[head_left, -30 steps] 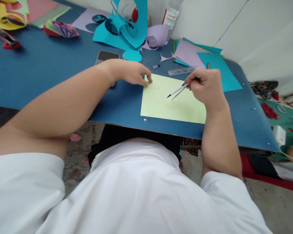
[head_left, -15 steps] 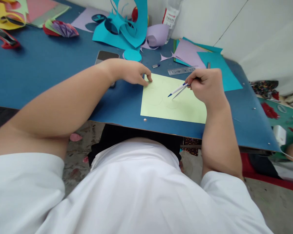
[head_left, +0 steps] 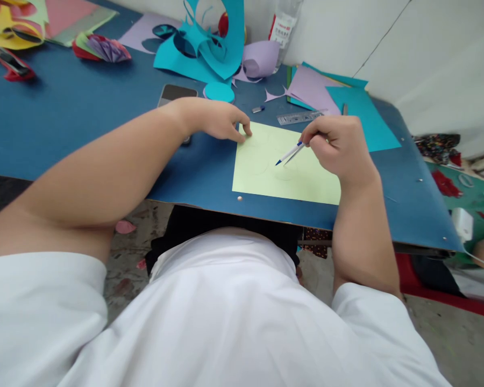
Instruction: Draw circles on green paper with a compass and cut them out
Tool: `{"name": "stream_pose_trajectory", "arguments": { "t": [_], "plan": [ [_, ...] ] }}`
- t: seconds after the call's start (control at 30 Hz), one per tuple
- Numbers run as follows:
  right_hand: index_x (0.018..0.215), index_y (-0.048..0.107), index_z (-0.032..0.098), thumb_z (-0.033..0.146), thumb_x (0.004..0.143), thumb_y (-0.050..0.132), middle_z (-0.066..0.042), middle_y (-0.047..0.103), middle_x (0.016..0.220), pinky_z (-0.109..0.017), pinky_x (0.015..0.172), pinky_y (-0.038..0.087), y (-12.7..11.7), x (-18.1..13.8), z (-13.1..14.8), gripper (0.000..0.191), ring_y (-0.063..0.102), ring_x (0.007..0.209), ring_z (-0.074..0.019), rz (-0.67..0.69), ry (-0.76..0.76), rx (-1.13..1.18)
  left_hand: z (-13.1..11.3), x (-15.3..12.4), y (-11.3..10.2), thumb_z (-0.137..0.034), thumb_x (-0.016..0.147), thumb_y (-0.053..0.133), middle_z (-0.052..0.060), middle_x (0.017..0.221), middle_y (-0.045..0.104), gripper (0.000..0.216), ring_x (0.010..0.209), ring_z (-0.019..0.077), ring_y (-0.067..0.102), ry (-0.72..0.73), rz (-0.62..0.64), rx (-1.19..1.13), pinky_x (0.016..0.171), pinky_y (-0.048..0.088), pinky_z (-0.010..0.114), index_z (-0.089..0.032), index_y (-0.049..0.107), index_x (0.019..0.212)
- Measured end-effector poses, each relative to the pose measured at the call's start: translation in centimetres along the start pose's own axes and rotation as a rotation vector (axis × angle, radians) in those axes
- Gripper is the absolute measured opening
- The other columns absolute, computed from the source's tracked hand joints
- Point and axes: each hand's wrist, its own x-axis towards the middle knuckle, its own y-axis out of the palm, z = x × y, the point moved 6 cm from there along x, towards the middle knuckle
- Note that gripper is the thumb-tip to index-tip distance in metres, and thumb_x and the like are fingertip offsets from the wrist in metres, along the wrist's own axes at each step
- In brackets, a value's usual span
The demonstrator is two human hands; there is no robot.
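A pale green paper sheet (head_left: 302, 177) lies near the front edge of the blue table (head_left: 64, 118), with faint drawn circles on it. My left hand (head_left: 221, 119) presses its fingertips on the sheet's top left corner, fingers curled. My right hand (head_left: 339, 142) is closed on a drawing compass (head_left: 289, 154) fitted with a white and blue pen, its tips pointing down-left onto the sheet's middle.
A phone (head_left: 176, 92) lies behind my left wrist. A clear ruler (head_left: 299, 117), teal (head_left: 363, 115) and lilac paper sheets (head_left: 310, 86), cut teal paper shapes (head_left: 210, 43) and a plastic bottle (head_left: 284, 24) stand at the back. Folded paper pieces (head_left: 105, 48) and scraps lie far left.
My right hand has shifted a little left and turned, and the compass tips have moved slightly on the sheet. My left hand has stayed put.
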Motion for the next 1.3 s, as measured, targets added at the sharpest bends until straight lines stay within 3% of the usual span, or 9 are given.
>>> {"name": "stream_pose_trajectory", "arguments": {
  "t": [0.13,0.27,0.37,0.53,0.8,0.97,1.07,1.2,1.3],
  "plan": [
    [0.09,0.077,0.035,0.02,0.101,0.076,-0.007,0.084,0.098,-0.056,0.097,0.069,0.1,-0.2,0.7,0.018,0.085,0.103,-0.038,0.069,0.019,-0.019,-0.1,0.0,0.0,-0.065,0.106,0.073,0.011,0.139,0.088,0.075,0.147,0.0419,0.075,0.014,-0.009,0.01,0.124,0.055,0.046,-0.031,0.086,0.171],
    [0.103,0.076,0.037,0.029,0.105,0.081,-0.008,0.085,0.107,-0.056,0.098,0.07,0.0,-0.5,1.2,0.01,0.083,0.108,-0.0392,0.07,0.002,-0.016,0.2,0.0,0.1,-0.073,0.106,0.074,0.009,0.132,0.089,0.075,0.149,0.0423,0.073,0.002,-0.007,0.001,0.125,0.056,0.046,-0.038,0.086,0.171],
    [0.107,0.069,0.037,0.028,0.102,0.08,-0.008,0.084,0.108,-0.054,0.09,0.066,0.2,-0.7,1.3,0.015,0.078,0.1,-0.0364,0.041,-0.03,0.024,0.2,0.0,0.1,-0.079,0.104,0.076,0.008,0.132,0.089,0.08,0.15,0.043,0.073,-0.003,0.002,-0.008,0.127,0.054,0.046,-0.037,0.085,0.173],
    [0.105,0.057,0.037,0.025,0.097,0.079,-0.004,0.085,0.107,-0.049,0.079,0.059,1.3,-0.8,0.2,0.026,0.07,0.085,-0.0298,0.063,-0.009,0.253,-0.2,-0.2,-0.1,-0.07,0.106,0.076,0.009,0.139,0.088,0.076,0.15,0.0412,0.073,-0.004,0.001,-0.002,0.128,0.053,0.043,-0.032,0.085,0.171],
    [0.103,0.075,0.038,0.03,0.093,0.087,-0.004,0.087,0.106,-0.052,0.086,0.069,1.4,-0.7,-1.0,0.017,0.08,0.095,-0.0321,0.099,0.079,0.342,-0.1,-0.2,0.0,-0.077,0.103,0.077,0.009,0.135,0.09,0.083,0.153,0.0439,0.071,0.002,0.004,-0.019,0.129,0.053,0.045,-0.033,0.085,0.172],
    [0.103,0.082,0.037,0.031,0.098,0.088,-0.005,0.088,0.105,-0.05,0.083,0.069,1.4,-0.6,-0.4,0.01,0.081,0.093,-0.0313,0.099,0.054,0.351,-0.5,-0.4,-0.1,-0.059,0.107,0.074,0.011,0.15,0.087,0.072,0.149,0.0402,0.074,-0.003,-0.004,0.017,0.126,0.054,0.043,-0.029,0.085,0.171],
    [0.107,0.086,0.038,0.039,0.105,0.087,-0.005,0.089,0.109,-0.049,0.079,0.068,1.4,-0.8,-0.1,0.002,0.079,0.088,-0.0293,0.103,0.038,0.399,-0.5,-0.4,-0.1,-0.062,0.107,0.074,0.011,0.153,0.086,0.074,0.15,0.0422,0.073,-0.002,-0.004,0.007,0.128,0.054,0.046,-0.03,0.085,0.173],
    [0.115,0.092,0.036,0.055,0.118,0.083,-0.007,0.09,0.11,-0.047,0.076,0.069,1.4,-0.8,-0.3,0.021,0.076,0.083,-0.0264,0.066,-0.001,0.475,-0.2,-0.2,0.0,-0.068,0.106,0.072,0.009,0.153,0.087,0.081,0.155,0.0438,0.071,-0.006,0.007,0.009,0.131,0.052,0.046,-0.029,0.081,0.177],
    [0.118,0.094,0.035,0.062,0.118,0.086,-0.008,0.089,0.11,-0.048,0.077,0.07,1.5,-0.6,-0.5,0.029,0.077,0.084,-0.0268,0.044,-0.033,0.497,0.1,0.0,0.1,-0.069,0.107,0.072,0.009,0.157,0.085,0.082,0.156,0.0442,0.071,-0.005,0.013,0.009,0.132,0.051,0.046,-0.03,0.08,0.179]
  ]
}}
